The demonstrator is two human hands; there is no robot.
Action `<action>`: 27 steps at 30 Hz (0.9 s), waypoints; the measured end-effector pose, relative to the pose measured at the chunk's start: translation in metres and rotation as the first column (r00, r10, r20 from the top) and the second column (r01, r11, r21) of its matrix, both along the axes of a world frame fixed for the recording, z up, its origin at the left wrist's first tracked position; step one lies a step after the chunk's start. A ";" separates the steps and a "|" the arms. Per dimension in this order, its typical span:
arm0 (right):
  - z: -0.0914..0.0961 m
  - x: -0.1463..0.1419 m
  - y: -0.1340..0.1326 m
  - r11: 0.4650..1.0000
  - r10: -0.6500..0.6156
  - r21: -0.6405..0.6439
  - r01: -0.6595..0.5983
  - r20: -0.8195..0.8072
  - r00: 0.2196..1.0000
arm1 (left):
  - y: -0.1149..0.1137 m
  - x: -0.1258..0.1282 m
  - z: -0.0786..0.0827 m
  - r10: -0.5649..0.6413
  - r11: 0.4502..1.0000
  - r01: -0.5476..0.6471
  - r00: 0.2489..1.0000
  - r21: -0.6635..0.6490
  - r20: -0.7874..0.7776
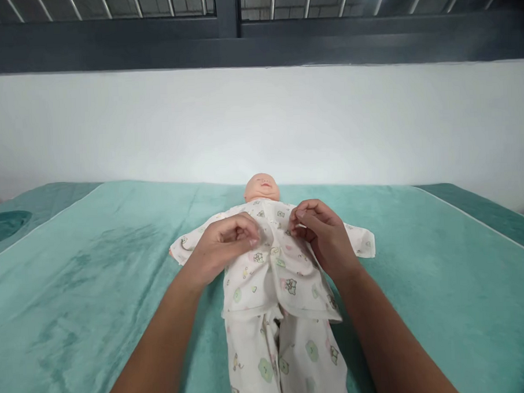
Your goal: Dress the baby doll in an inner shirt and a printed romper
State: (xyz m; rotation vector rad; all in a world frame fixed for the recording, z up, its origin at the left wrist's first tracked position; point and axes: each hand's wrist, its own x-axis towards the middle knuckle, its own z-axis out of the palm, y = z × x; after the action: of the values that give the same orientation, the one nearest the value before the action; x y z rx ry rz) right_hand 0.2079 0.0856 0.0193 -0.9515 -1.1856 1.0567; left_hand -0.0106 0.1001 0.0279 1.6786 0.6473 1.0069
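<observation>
A baby doll (262, 186) lies on its back, dressed in a white long-sleeved shirt (252, 278) with a small animal print. Matching trousers (310, 356) cover its legs. My left hand (233, 239) is over the left side of the doll's chest, its fingers curled towards the thumb with nothing visible in them. Across the front seam, my right hand (319, 231) is at the other side of the chest, fingers bent and thumb close to the index finger. No cloth shows pulled up by either hand. The front edges of the shirt meet at the middle and part near the hem.
The doll rests on a green cloth-covered surface (423, 305) with pale lines near both sides. Behind it rises a white wall (259, 121), with a dark window frame (229, 38) above. A darker oval patch (5, 225) shows at far left.
</observation>
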 end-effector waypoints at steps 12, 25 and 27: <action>-0.051 -0.001 -0.111 0.996 0.067 0.017 -0.090 0.529 0.846 | -0.110 -0.031 -0.070 0.349 0.925 -0.377 0.895 -0.053 -0.279; -0.050 0.005 -0.138 0.954 -0.289 0.258 0.149 0.672 0.682 | -0.132 -0.019 -0.069 0.642 0.753 -0.597 0.758 0.276 -0.112; -0.047 0.008 -0.141 0.951 -0.288 0.292 0.106 0.699 0.655 | -0.137 -0.017 -0.068 0.628 0.767 -0.583 0.768 0.267 -0.126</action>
State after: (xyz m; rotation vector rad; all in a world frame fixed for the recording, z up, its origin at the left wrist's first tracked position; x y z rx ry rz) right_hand 0.2156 -0.0552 -0.0279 -1.3472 -1.7677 0.3077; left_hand -0.0274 -0.0370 -0.0399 1.8149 1.3313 1.4040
